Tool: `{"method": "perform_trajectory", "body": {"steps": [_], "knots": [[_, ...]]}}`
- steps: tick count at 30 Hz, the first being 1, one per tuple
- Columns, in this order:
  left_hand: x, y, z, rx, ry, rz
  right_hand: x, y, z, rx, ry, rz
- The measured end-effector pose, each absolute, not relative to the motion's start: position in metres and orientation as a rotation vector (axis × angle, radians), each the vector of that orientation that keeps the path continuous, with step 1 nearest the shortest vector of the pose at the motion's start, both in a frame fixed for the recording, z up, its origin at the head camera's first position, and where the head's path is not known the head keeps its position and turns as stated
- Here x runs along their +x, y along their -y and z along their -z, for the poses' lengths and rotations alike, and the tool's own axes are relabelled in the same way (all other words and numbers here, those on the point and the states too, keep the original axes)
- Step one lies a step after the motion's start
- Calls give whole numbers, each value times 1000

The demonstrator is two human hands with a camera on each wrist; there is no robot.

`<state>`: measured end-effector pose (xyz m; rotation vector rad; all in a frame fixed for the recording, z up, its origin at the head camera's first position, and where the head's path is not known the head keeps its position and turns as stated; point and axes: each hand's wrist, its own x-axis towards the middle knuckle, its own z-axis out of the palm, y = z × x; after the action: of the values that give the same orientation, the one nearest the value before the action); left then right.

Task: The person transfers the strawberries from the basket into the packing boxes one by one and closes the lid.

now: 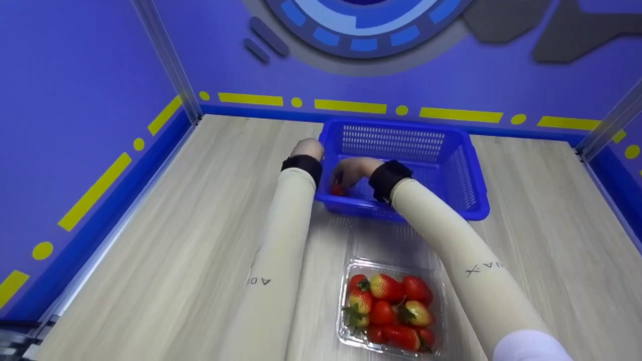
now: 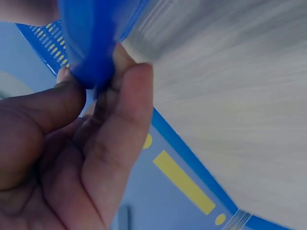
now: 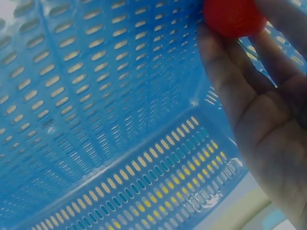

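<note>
A blue slotted plastic basket [image 1: 401, 125] stands at the back of the table. My left hand [image 1: 308, 148] grips its left rim, with thumb and fingers pinching the edge in the left wrist view [image 2: 91, 72]. Inside the basket, at its near left corner, my right hand [image 1: 351, 170] holds a red strawberry [image 3: 234, 17] between its fingers; only part of the fruit shows in the head view. Nearer the front, a clear plastic punnet [image 1: 342, 321] holds several strawberries [image 1: 383, 312], some with green leaves and pale patches.
The wooden table [image 1: 200, 240] is bounded by a blue back wall [image 1: 215, 55] and a blue left wall [image 1: 75, 100] with yellow markings. My right forearm [image 1: 466, 255] passes just right of the punnet.
</note>
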<state>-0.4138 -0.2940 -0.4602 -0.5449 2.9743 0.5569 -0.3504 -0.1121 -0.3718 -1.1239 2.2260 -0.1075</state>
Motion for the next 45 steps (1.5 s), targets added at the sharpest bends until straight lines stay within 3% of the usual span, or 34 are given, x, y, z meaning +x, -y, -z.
{"method": "perform_trajectory", "body": {"steps": [13, 29, 37, 45], "knots": [[-401, 279, 425, -572, -2822, -651, -358, 92, 362, -1109, -2371, 135], [-284, 261, 305, -407, -2827, -1136, -364, 40, 314, -1098, -2447, 532], [-259, 286, 285, -288, -2665, -1415, -361, 10, 288, -1096, -2500, 641], [-222, 275, 263, -183, -2623, -1392, -340, -9, 269, -1179, -2517, 644]]}}
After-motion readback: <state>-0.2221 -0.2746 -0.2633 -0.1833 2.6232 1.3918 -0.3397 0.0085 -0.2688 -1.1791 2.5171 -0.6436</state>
